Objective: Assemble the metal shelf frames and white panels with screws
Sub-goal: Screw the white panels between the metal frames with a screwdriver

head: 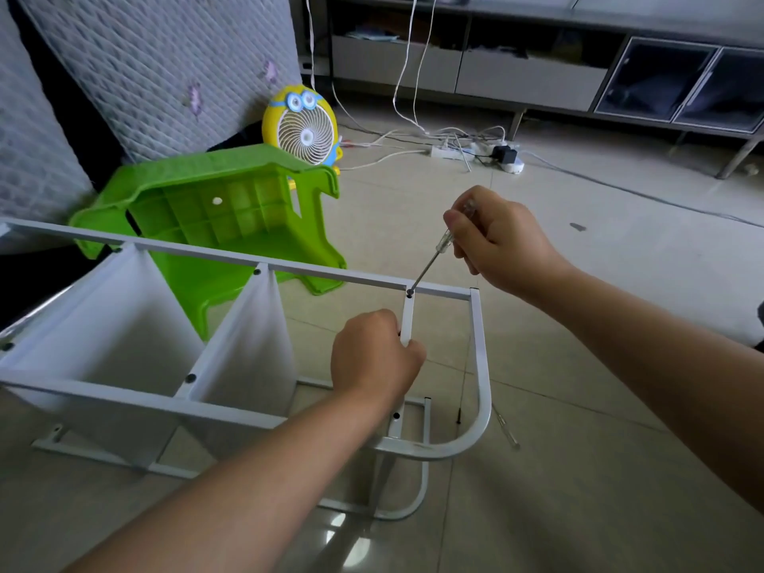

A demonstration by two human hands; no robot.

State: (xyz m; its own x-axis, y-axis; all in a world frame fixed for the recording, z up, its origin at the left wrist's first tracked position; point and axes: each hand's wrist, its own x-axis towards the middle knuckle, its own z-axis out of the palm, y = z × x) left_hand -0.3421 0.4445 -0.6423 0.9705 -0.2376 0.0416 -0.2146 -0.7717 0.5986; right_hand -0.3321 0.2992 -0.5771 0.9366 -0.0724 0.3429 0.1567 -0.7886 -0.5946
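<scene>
The white metal shelf frame (124,397) rested on the tiled floor (578,324), toward its near left corner, with white panels (103,324) set upright between the rails. The person's left hand (374,357) was wrapped round a short crossbar (407,320) near the frame's right end, fingers and thumb curled tight about it a little below the top rail (330,275). The right hand (500,237) held a screwdriver (445,242) by its clear handle, fingers closed round it. The shaft slanted down and to the left, so that its tip sat on a dark screw (409,292) at the joint where the crossbar met the top rail.

Beyond the frame a green plastic stool (231,208) lay tipped over, and behind it a yellow cartoon fan (304,128) stood by a quilted mattress (165,68). Toward the floor's far edge, a white power strip (448,151) lay among tangled cables in front of a low grey cabinet (537,76). A thin metal tool (508,434) lay on the tiles just right of the frame's curved corner.
</scene>
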